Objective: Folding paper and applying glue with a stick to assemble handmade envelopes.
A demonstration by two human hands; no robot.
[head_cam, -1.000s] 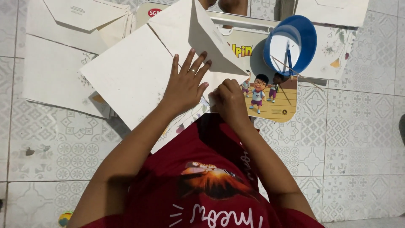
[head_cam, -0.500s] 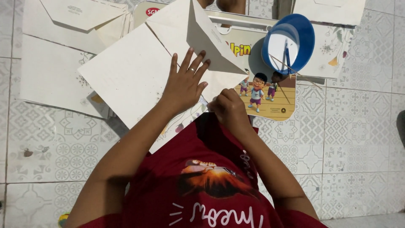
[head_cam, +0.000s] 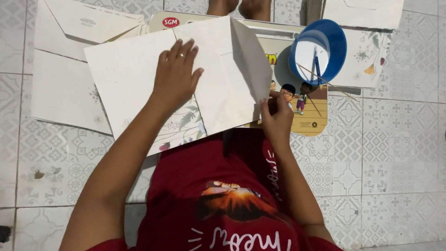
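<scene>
Cream paper sheet, large and part-folded (head_cam: 139,69), lies on the tiled floor (head_cam: 395,153). Left hand (head_cam: 176,74) flat on it, fingers spread, gripping nothing. Right hand (head_cam: 277,116) pinches the folded flap's lower edge. Best to keep the left palm pinned, align edges, then crease.

1 head-worn view, straight down (close) over the tiled floor (head_cam: 395,153)

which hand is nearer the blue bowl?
Right. The right hand pinches the folded paper's edge just below-left of the blue bowl; the left hand lies flat on the paper, farther left.
</scene>
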